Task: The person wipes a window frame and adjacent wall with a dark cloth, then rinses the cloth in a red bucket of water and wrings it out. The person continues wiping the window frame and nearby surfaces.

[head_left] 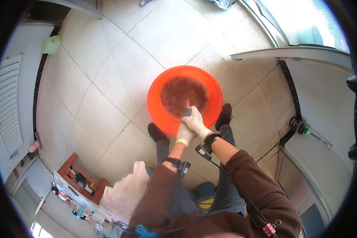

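Observation:
An orange plastic basin (pixel 154 89) stands on the floor in front of me, with murky, brownish, foamy water (pixel 183 93) in it. Thin cream-coloured gloves cover both hands. Above the basin's near side, my right hand (pixel 195 119) is closed around a dark grey wet cloth (pixel 187 112), of which only a small end shows. My left hand (pixel 185 133) is closed right beside and below it, pressed against the right and apparently gripping the same cloth. A whitish streak of water runs from the cloth's end into the basin. Most of the cloth is hidden by my fingers.
My shoes (pixel 224 115) flank the basin on the tiled floor (pixel 107 71). A small wooden table (pixel 101 190) with assorted items stands at the lower left, beside pale pinkish fabric (pixel 125 190). White doors line both sides. A cable (pixel 242 188) runs along my right arm.

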Demonstrator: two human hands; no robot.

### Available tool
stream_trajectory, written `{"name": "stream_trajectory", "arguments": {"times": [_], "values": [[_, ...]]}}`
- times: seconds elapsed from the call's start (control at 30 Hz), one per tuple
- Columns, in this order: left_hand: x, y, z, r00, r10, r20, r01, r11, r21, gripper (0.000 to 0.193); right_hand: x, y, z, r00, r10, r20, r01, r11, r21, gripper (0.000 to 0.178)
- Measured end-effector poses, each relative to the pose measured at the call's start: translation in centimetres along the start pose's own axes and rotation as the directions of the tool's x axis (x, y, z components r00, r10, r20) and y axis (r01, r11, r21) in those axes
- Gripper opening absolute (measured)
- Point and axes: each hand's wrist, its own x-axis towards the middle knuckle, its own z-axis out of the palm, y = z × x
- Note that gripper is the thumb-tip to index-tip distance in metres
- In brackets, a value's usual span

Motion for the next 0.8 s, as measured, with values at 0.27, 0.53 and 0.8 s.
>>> {"name": "stream_trajectory", "arguments": {"times": [0.27, 0.53, 0.8], "values": [[-8.3, 4.6, -6.5, 0.926, 0.212, 0.314, 0.223, 0.365, -0.904, 0.059, -6.6, -4.8, -7.6, 0.819, -0.148, 0.554, -0.463, 0.397, 0.792, 0.055], [-11.6, 8.1, -7.5, 0.934, 0.194, 0.301, 0.281, 0.124, -0.952, 0.053, -8.7, -9.9, -9.8, 0.842, -0.261, 0.472, -0.284, 0.530, 0.799, 0.034], [-12.3, 9.8, -7.0, 0.986, 0.023, 0.167, 0.089, 0.769, -0.634, 0.062, -7.9, -9.9, -8.1, 0.926, -0.096, 0.365, -0.128, 0.830, 0.544, 0.023]]}}
